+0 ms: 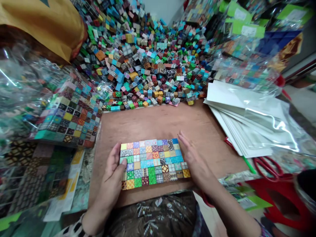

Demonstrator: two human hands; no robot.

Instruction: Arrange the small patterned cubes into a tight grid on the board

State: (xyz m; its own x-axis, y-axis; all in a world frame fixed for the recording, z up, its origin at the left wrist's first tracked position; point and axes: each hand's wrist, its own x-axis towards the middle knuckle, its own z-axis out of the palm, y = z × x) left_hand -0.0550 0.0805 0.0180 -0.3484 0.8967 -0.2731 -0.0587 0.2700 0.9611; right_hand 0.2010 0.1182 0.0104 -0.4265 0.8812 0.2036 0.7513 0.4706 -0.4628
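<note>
Board: one plywood board, loose cubes heaped behind.
Bag: one clear bag, cubes inside.
Panel: one cube panel on the board.
Left hand: cupped at its edge; grip unclear to me.
Right hand: open, touching it.

The person's left hand has its fingers hidden behind the mosaic of small coloured squares. The picture's bottom edge cuts off the left forearm and the right forearm. The stack of white sheets hides the blades of the red scissors, and the print on the green labels is too small to read.
</note>
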